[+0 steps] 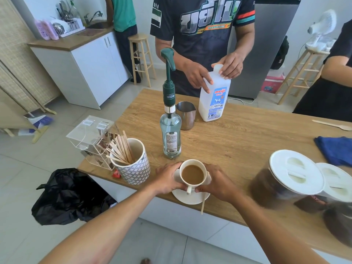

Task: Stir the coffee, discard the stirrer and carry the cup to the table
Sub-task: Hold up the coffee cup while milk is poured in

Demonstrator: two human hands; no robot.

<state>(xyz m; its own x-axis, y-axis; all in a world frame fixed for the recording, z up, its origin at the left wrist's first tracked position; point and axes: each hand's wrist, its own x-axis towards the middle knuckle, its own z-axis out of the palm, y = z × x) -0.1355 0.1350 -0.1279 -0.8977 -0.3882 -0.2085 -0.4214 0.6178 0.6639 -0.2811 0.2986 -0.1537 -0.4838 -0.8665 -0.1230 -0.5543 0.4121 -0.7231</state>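
Cup [192, 174] of light brown coffee is set on a white saucer [187, 199] at the near edge of the wooden counter [238, 149]. It is clasped from both sides: the left hand [167, 181] is curled round the cup's left wall, the right hand [219, 184] round its right. A stirrer [202, 205] is laid on the saucer's near rim, jutting past the counter edge. A bottle [170, 138] is stood just beyond.

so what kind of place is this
Likely a home or office kitchenette: a dish rack by a sink, a grey fridge, a wooden counter with milk jug and coffee cup.
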